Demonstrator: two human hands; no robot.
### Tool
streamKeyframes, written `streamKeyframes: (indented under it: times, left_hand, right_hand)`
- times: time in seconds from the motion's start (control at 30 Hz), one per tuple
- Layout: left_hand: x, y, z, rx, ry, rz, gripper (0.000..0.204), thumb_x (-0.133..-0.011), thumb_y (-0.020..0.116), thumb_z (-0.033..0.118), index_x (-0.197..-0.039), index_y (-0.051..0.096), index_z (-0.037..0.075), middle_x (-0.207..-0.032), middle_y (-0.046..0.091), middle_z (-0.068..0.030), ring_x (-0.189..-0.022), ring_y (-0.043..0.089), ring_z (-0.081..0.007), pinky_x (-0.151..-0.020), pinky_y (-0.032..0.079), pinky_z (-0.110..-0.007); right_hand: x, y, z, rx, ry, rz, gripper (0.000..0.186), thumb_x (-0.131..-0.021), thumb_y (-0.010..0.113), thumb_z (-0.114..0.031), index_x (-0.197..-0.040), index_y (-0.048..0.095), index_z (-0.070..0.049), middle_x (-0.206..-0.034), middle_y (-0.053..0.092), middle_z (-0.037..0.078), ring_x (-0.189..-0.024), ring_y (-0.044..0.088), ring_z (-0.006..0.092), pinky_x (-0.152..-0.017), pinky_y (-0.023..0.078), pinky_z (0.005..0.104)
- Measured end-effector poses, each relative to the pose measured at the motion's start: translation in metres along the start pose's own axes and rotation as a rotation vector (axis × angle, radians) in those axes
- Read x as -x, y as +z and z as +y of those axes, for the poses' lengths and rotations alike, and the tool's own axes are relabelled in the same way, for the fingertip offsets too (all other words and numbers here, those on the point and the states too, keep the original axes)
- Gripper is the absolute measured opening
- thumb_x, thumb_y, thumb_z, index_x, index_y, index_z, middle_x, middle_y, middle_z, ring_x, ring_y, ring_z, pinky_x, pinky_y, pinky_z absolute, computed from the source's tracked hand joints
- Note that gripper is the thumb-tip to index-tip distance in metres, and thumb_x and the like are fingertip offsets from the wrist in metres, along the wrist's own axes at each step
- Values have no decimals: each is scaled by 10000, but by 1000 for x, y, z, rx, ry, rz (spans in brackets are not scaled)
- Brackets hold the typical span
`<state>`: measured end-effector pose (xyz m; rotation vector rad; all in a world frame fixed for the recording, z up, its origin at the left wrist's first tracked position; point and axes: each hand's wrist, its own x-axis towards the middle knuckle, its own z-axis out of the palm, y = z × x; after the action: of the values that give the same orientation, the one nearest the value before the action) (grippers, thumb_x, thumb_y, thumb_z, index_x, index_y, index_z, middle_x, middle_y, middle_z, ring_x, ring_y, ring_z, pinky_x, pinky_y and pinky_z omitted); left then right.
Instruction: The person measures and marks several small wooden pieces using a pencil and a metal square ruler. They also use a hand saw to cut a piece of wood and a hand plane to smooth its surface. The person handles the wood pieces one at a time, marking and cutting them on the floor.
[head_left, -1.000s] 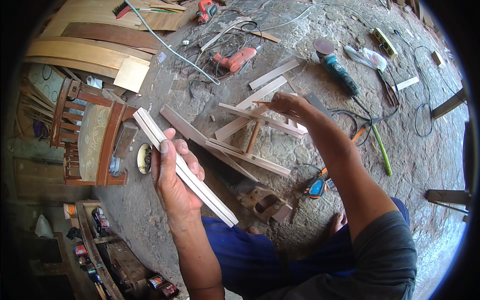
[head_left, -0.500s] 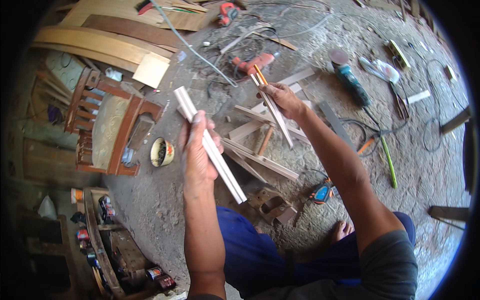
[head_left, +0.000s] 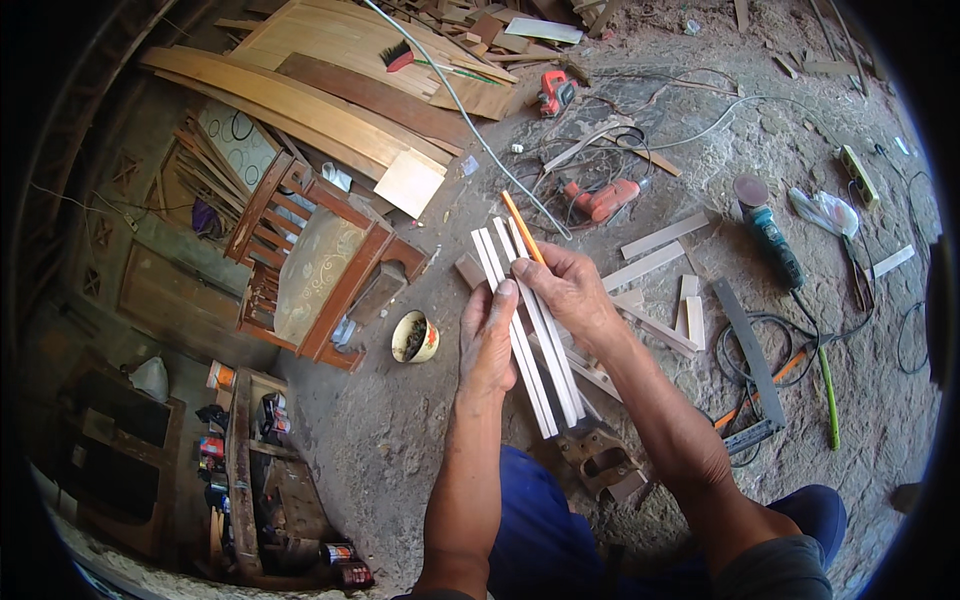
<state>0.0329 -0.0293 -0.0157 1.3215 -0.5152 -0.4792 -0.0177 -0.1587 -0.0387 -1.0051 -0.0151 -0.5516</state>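
Note:
My left hand [head_left: 487, 345] is closed around a pale grooved wooden strip [head_left: 530, 378], thumb across its face. Right beside it, my right hand [head_left: 572, 295] grips a second pale wooden strip [head_left: 557, 352] together with an orange pencil [head_left: 516, 220] that points up and away. Both strips slant nearly parallel, a narrow gap between their lower ends. Beneath them on the ground sits a worn wooden block with an oval opening [head_left: 603, 462], partly covered. More cut wooden pieces [head_left: 645, 265] lie beyond my right hand, some hidden by my hands and forearm.
A red power drill [head_left: 603, 200] and a teal angle grinder [head_left: 772, 245] lie on the rough floor among cables. A metal square [head_left: 750, 345] is at right. On the left are a small pot [head_left: 415, 337], a carved brown wooden frame [head_left: 345, 295] and long boards [head_left: 300, 110].
My hands have come together, the right moving toward the left, so the two strips now lie side by side. The view has shifted, bringing the metal square fully into sight.

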Motion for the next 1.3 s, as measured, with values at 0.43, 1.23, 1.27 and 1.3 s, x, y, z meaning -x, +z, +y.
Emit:
streamKeyframes:
  times: [0.43, 1.23, 1.27, 1.3]
  left_hand:
    - [7, 8, 2, -117, 67, -89, 355, -1051, 601, 197, -1353, 524, 26, -1219, 610, -64, -1054, 587, -95, -912, 504, -285]
    - [12, 9, 10, -78, -43, -201, 504, -988, 682, 233, -1409, 480, 42, -1207, 629, -82, -1040, 640, -133, -882, 564, -307]
    - [13, 9, 10, -82, -90, -194, 498, -990, 679, 227, -1409, 482, 43, -1235, 625, -79, -1083, 625, -124, -924, 542, -299]
    - [13, 9, 10, -62, -78, -212, 489, -991, 679, 224, -1402, 488, 41, -1233, 626, -77, -1080, 625, -124, -923, 540, -296]
  right_hand:
    - [6, 5, -5, 17, 116, 68, 303, -977, 721, -316, -1077, 755, -32, -812, 686, -1, -675, 573, 67, -593, 471, 255]
    - [-3, -18, -18, -108, 129, 102, 259, -1004, 644, -239, -1058, 666, 14, -807, 671, 48, -616, 601, 96, -541, 493, 254]
    - [-5, -16, -16, -157, 95, 122, 250, -1011, 633, -235, -1046, 657, 11, -801, 670, 52, -606, 612, 105, -533, 507, 259]
    - [-6, -15, -14, -205, 63, 144, 242, -1018, 622, -231, -1033, 647, 9, -796, 669, 56, -596, 624, 114, -525, 521, 263]
